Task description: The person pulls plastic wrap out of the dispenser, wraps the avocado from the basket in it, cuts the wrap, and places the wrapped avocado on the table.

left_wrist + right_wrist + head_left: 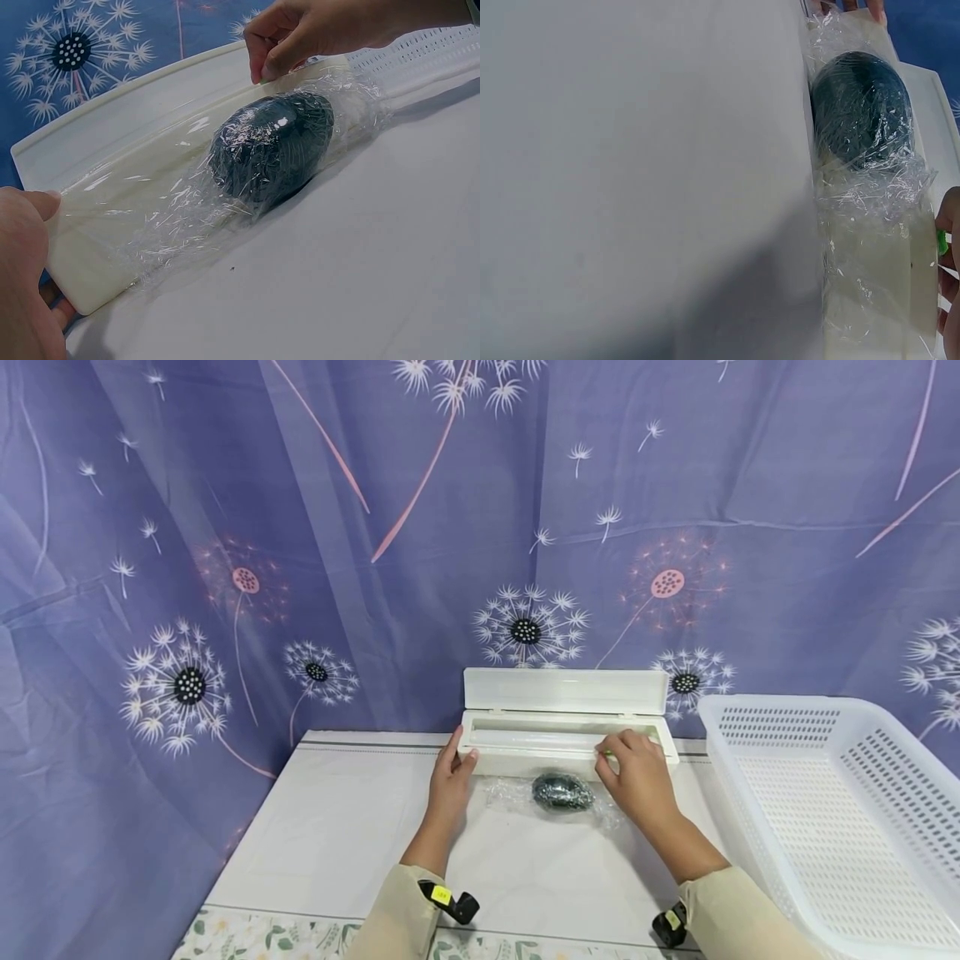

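A white cling film dispenser point(510, 765) stands at the back of the table with its lid point(562, 690) raised. Inside lies a pale roll point(525, 739). My left hand point(450, 787) holds the dispenser's left end, thumb on the front. On its front edge, right of the middle, my right hand point(637, 775) pinches a small green slider point(941, 241), mostly hidden by the fingers. Clear film hangs down the front in the left wrist view. A dark, shiny oval object point(271, 148) wrapped in crinkled cling film point(187, 225) lies against the dispenser's front; its kind is unclear.
A large white perforated basket point(750, 827) stands to the right, close to my right forearm. Behind the table hangs a purple curtain point(420, 610) with dandelion prints. The table point(337, 827) has a white cover with a leafy pattern along its front.
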Motion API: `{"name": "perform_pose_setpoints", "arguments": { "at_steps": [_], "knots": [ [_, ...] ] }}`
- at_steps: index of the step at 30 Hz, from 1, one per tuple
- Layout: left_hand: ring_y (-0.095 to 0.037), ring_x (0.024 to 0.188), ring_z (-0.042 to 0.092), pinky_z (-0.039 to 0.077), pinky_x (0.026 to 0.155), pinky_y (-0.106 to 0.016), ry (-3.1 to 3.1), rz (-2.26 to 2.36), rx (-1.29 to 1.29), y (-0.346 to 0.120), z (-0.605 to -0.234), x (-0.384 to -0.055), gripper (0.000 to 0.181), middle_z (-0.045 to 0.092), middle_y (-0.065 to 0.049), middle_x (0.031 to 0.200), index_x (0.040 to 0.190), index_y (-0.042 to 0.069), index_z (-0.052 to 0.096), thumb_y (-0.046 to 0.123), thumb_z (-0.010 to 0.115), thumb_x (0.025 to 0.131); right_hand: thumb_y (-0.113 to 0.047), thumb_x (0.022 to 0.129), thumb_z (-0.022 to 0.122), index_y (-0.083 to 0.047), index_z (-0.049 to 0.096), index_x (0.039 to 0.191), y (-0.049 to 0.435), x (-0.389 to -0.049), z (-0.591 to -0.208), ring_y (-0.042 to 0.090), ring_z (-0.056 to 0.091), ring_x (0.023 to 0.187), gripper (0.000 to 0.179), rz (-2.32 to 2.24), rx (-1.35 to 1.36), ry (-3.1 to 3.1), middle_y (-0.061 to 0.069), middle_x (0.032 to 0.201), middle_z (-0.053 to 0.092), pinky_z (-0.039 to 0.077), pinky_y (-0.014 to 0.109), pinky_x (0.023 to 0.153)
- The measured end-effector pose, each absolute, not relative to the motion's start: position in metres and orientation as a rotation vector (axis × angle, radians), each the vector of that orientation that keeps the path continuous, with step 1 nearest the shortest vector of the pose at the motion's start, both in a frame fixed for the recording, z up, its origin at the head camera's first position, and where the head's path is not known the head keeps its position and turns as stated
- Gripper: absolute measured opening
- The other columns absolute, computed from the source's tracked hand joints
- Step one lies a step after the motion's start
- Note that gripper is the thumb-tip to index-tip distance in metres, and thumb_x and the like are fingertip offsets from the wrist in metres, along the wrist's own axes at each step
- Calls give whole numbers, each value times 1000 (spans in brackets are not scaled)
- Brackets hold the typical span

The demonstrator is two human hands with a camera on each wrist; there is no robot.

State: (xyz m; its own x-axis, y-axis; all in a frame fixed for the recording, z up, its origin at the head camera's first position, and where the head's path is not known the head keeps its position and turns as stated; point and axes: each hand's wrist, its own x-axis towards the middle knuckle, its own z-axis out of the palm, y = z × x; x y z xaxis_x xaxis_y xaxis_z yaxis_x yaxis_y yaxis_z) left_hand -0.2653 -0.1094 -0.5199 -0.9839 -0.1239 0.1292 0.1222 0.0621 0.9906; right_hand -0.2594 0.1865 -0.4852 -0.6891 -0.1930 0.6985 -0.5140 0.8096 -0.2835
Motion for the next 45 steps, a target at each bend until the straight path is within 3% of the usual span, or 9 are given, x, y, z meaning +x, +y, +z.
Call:
{"name": "perform_pose_setpoints", "arguments": {
  "at_steps": [10,32,45],
  "knots": [
    [-33,133,39,33,109,-46,-2172,-2066,-19,-109,-491,-249,58,32,-21,149,153,8,31,12,55,101,-8,82,70,-8,67,87,187,-260,-485,37,58,91,6,611,509,-2316,9,90,62,41,53,83],
    [-33,134,38,33,109,-46,-2164,-2083,-30,-110,-491,-250,58,30,-22,151,153,8,31,12,56,100,-8,81,71,-8,67,89,198,-259,-488,36,57,88,9,635,463,-2326,8,92,61,43,51,76],
    [-27,133,39,33,110,-43,-2140,-2070,33,-110,-521,-265,58,32,-11,151,153,23,36,24,59,99,-2,80,70,-4,66,87,199,-257,-487,35,55,83,9,692,479,-2299,11,91,60,45,49,73]
  ]
}}
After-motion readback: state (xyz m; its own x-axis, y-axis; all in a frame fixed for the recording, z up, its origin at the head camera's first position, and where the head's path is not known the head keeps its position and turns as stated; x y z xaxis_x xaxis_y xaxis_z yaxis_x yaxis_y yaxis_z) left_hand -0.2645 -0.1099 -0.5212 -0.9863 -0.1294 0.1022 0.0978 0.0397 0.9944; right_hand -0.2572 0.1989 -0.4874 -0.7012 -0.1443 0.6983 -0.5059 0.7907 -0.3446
